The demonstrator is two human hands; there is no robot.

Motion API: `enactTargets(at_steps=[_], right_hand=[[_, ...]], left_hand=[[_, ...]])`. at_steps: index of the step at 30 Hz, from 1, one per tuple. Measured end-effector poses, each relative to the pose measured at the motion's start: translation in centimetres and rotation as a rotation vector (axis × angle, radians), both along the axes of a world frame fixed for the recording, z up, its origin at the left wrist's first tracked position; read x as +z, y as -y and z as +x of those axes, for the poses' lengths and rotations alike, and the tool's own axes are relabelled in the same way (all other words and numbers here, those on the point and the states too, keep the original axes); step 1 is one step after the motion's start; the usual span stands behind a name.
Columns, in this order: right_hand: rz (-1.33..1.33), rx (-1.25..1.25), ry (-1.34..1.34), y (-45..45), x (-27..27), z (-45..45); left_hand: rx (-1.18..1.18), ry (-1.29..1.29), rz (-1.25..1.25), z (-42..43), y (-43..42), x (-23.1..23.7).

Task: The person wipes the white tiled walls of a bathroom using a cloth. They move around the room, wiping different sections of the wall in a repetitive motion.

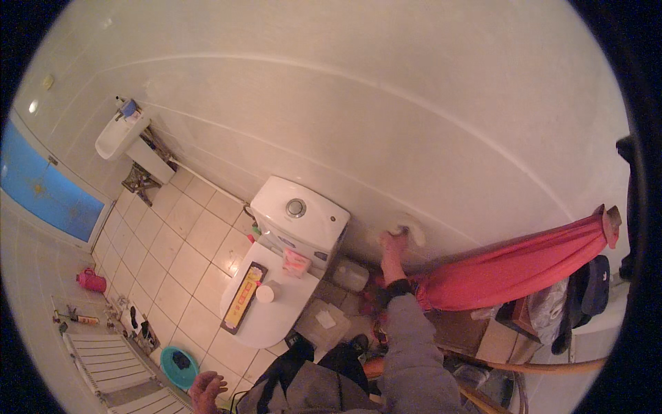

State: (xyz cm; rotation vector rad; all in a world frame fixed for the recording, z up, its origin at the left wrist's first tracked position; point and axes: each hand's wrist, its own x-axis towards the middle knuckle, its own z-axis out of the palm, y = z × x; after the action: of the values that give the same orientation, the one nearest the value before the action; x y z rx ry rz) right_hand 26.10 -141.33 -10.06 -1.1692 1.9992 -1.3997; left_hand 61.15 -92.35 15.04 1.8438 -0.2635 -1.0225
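Note:
My right hand (394, 242) reaches forward to the tiled wall (357, 155). Its fingers are at a small off-white piece (418, 235), which lies against the wall around a dark spot. Blur hides whether the fingers grip this piece or only touch it. Low on the left, my left hand (207, 390) hangs in the air with fingers loosely bent and nothing visible in it. Before me stands a white toilet (300, 212). On its shut lid (264, 334) rest a yellow and black box (244, 297), a white paper roll (265, 293) and a pink-and-white packet (296, 263).
A red cloth (496, 264) hangs along the wall at right, above cardboard boxes (501, 339). Clear plastic containers (323, 323) sit on the floor beside the toilet. Farther off are a pedestal washbasin (121, 134), a teal basin (178, 367), a radiator (111, 362) and a blue door (46, 181).

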Motion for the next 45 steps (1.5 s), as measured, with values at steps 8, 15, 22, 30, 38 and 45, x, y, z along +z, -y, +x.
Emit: enactTargets(at_steps=[8, 15, 22, 30, 38, 45], right_hand=[[-0.1, 0.559, 0.409, -0.9, 13.1, 5.9], [0.1, 0.348, 0.507, -14.9, 20.0, 4.9], [0.548, 0.655, 0.411, -28.3, 21.0, 8.1], [0.447, 1.322, 0.067, -34.5, 25.4, 15.6], [0.47, 1.367, 0.305, -40.6, 24.9, 17.9], [0.457, 1.415, 0.412, -47.3, 23.7, 19.8]], left_hand=[[-0.11, -0.001, -0.044, 2.9, 1.0, -0.7], [-0.28, -0.23, -0.046, 6.0, 3.8, -2.9], [-0.871, -0.13, -0.189, 6.3, 8.2, -3.6], [-1.144, -0.376, -0.306, 4.2, 7.6, -1.9], [-0.962, -0.43, -0.202, 5.7, -0.3, -1.2], [-0.727, -0.463, -0.214, 6.1, -7.7, 0.4]])
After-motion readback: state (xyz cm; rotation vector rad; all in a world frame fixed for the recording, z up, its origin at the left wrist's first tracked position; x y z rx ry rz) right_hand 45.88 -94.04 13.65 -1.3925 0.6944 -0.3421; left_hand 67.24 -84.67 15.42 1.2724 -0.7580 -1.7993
